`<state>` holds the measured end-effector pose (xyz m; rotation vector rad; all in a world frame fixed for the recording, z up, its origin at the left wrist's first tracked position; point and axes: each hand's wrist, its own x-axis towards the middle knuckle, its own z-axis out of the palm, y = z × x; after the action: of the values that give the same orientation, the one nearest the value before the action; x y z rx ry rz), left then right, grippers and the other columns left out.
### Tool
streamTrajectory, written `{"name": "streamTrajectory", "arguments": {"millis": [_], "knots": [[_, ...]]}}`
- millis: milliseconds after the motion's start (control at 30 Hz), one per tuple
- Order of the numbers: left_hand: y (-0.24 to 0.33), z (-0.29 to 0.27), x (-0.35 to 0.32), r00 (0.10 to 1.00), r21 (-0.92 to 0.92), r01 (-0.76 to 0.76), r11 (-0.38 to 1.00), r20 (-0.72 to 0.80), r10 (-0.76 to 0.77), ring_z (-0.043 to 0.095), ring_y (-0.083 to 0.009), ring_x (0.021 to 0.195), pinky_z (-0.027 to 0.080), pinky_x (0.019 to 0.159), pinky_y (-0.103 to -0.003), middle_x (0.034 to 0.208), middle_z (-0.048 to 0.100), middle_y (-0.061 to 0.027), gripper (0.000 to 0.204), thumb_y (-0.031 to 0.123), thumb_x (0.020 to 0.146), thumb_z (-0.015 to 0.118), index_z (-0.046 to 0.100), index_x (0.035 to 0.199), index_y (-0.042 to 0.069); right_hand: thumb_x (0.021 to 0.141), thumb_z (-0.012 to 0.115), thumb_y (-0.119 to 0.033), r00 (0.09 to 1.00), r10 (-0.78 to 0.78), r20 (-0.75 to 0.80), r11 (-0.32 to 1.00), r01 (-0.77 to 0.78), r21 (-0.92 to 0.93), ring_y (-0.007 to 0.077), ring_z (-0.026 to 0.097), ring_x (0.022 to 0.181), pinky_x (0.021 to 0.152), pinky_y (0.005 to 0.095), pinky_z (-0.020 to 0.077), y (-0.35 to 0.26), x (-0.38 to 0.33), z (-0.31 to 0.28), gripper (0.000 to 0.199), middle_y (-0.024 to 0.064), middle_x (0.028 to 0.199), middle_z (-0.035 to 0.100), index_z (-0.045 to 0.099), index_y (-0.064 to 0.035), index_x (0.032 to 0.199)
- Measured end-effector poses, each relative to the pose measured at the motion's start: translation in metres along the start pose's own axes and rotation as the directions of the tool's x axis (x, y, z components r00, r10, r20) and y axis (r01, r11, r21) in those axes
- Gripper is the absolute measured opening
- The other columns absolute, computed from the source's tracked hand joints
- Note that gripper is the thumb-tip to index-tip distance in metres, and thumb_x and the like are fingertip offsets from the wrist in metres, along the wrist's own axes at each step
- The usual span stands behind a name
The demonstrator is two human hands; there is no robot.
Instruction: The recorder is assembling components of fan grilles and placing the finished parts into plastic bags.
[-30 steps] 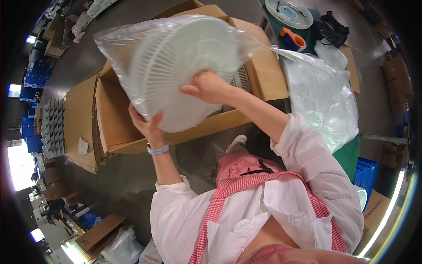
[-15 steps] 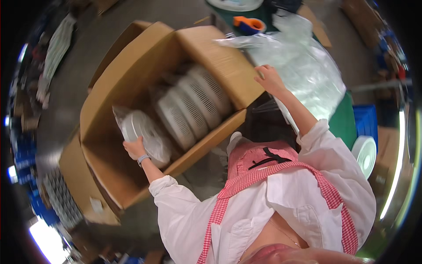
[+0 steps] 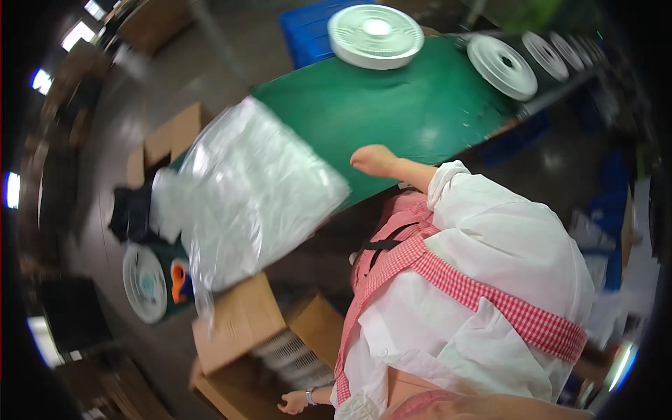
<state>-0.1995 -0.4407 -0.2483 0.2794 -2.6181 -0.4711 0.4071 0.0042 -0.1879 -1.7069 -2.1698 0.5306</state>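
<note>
My right hand (image 3: 374, 161) hovers over the near edge of the green table (image 3: 413, 105). Its fingers are curled in, and nothing shows in them. Low in the picture, my left hand (image 3: 294, 402) is beside the opening of the cardboard box (image 3: 238, 322), fingers loosely bent and apart, holding nothing I can see. Inside the box, white round slotted housings (image 3: 290, 357) stand in a row, partly hidden by its flaps. A round white housing with a ribbed top (image 3: 376, 35) sits at the table's far edge.
Clear plastic bags (image 3: 255, 189) lie piled on the table's left part. An orange-and-blue tape dispenser (image 3: 180, 281) and a white disc (image 3: 145, 283) are beyond them. More white discs (image 3: 502, 68) line the right end. A blue crate (image 3: 308, 31) stands behind the table.
My view and body have turned right, toward the green table. My left hand has let go of the bagged housing in the box. My right hand has left the box flap and curled.
</note>
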Motion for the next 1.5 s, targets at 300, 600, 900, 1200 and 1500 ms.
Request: {"name": "streamTrajectory", "arguments": {"millis": [300,600,900,1200,1500], "knots": [[0.325,-0.131,-0.21,0.522,-0.698,-0.68,0.224,-0.247,0.817,0.059,-0.0343,0.106,0.046,0.094,-0.044,0.118,0.061,-0.0214,0.04,0.018,0.089,0.061,0.058,0.122,-0.005,0.089,0.069,-0.035,0.007,0.978,-0.209,0.207,0.1,0.973,0.0241,0.059,0.095,0.076,0.04,0.052,0.377,-0.111,-0.146,0.052,0.0052,0.114,0.061,0.054,-0.009,0.132],[0.419,-0.303,-0.65,-0.183,-0.998,-0.045,-0.042,-0.033,0.982,0.053,-0.0286,0.116,0.042,0.097,-0.039,0.123,0.056,-0.0161,0.035,0.001,0.083,0.065,0.06,0.117,0.002,0.09,0.07,-0.035,0.343,0.925,-0.166,-0.147,0.722,0.676,0.0279,0.049,0.126,0.108,0.0465,0.0378,0.483,-0.16,-0.283,0.052,0.0086,0.135,0.053,0.05,-0.0104,0.132],[0.47,-0.367,-0.734,-0.326,-0.856,0.28,-0.434,-0.51,0.796,0.063,-0.0293,0.104,0.049,0.093,-0.038,0.118,0.062,-0.0205,0.069,0.012,0.085,0.067,0.032,0.143,-0.003,0.099,0.057,-0.034,0.946,0.187,-0.265,-0.52,0.324,0.79,0.0212,0.068,0.099,0.074,0.0308,0.0603,0.309,-0.16,-0.365,0.042,0.0119,0.105,0.069,0.058,0.0017,0.121],[0.509,-0.299,-0.603,-0.375,-0.759,0.426,0.493,0.348,0.859,0.069,-0.0251,0.085,0.059,0.075,-0.035,0.102,0.067,-0.0171,0.049,-0.004,0.079,0.044,0.049,0.128,-0.002,0.074,0.056,0.008,0.889,0.347,-0.3,0.821,-0.442,-0.361,0.0334,0.044,0.131,0.103,0.044,0.044,0.491,-0.219,-0.179,0.055,0.0117,0.14,0.05,0.061,-0.0125,0.125],[0.5,-0.307,-0.567,-0.339,-0.747,0.343,0.569,0.466,0.817,0.069,-0.0312,0.085,0.062,0.076,-0.041,0.107,0.064,-0.0209,0.047,0.0,0.08,0.045,0.047,0.126,-0.005,0.092,0.06,-0.015,0.794,0.583,-0.173,0.799,-0.599,-0.05,0.0371,0.061,0.104,0.088,0.0457,0.0493,0.545,-0.199,-0.167,0.032,0.0178,0.111,0.065,0.057,-0.0053,0.122]]}}
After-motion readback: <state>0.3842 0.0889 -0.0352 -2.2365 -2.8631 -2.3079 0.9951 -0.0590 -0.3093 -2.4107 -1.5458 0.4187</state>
